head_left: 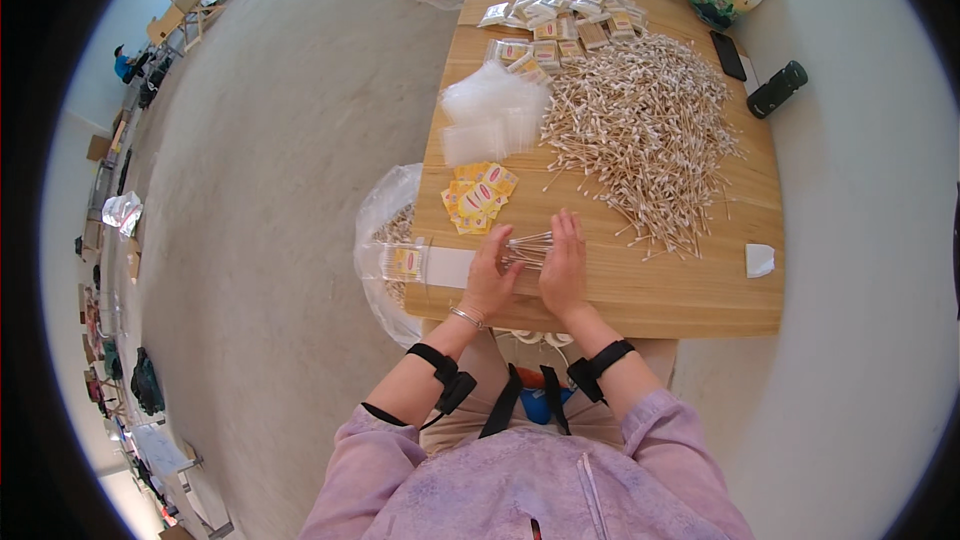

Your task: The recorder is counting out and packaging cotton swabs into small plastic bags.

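Near the table's front edge, a small bundle of cotton swabs (527, 249) lies crosswise between my hands. My left hand (490, 278) curls its fingers and thumb about the bundle's left end. Against the right end presses my right hand (564, 265), its fingers long and close together. Beside my left hand is a white strip (450, 268), and a clear packet of swabs with a yellow card (403, 261) sits at its left end. Just beyond my left hand are scattered yellow printed cards (480, 196).
A large heap of loose swabs (640, 130) covers the table's right middle. Clear plastic bags (488, 112) and filled packets (570, 25) lie farther back. A phone (727, 56), a dark cylinder (777, 90) and white paper (760, 260) line the right. A plastic sack (372, 202) stands off the left edge.
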Action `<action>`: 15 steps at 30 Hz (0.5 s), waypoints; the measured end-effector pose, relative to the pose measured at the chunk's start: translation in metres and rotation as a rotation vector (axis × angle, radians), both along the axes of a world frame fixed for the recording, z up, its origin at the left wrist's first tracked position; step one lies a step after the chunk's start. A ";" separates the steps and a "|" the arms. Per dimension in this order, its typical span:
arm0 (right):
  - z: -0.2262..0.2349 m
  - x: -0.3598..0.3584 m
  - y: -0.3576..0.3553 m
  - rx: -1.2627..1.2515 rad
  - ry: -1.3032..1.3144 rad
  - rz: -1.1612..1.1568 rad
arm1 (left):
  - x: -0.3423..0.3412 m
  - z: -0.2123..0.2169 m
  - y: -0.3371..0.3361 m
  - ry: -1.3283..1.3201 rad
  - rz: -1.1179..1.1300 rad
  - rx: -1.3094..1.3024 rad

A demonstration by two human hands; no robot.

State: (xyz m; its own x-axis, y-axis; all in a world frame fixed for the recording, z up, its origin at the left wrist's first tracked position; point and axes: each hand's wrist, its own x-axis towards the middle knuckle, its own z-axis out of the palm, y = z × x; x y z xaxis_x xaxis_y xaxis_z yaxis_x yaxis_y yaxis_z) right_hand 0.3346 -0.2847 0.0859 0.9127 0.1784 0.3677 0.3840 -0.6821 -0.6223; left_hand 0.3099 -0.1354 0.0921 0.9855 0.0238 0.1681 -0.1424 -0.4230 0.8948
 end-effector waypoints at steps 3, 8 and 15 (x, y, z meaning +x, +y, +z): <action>0.004 -0.016 -0.003 -0.504 -0.086 0.144 | -0.007 -0.002 0.008 -0.054 0.038 0.038; 0.010 -0.040 0.004 -0.625 0.094 0.295 | -0.007 -0.003 0.005 -0.015 0.115 -0.067; 0.017 -0.032 0.007 -0.736 0.150 0.291 | 0.003 0.003 0.004 -0.028 0.142 -0.054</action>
